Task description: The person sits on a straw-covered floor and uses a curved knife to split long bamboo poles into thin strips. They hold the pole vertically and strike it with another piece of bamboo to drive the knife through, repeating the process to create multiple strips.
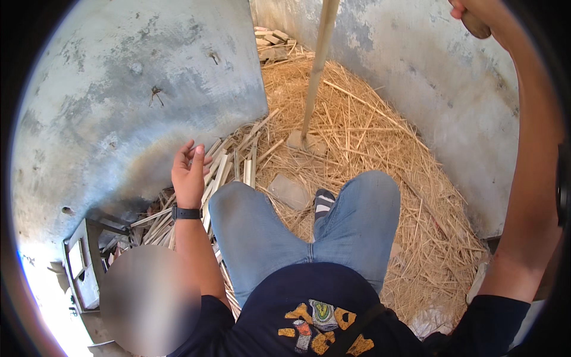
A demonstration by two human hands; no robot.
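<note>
**Inspector:** Head view. Where are the hands?

**Operator:** I see the right hand (470, 16) raised at the top edge, closed on something brown; whether that is the top of the long pale wooden tool handle (316, 65), I cannot tell. The left hand (189, 172) hangs open, fingers loosely curled, holding nothing, by the grey concrete wall (119, 101).

**Inspector:** And the handle?

**Operator:** Near-upright, foot in the yellow straw (369, 149), ahead of the blue-jeaned knees (250, 220); its foot is nearer the left hand.

One head-worn fisheye view looks steeply down the person's own body at straw (369, 137) on the floor between walls (119, 107), close in.
</note>
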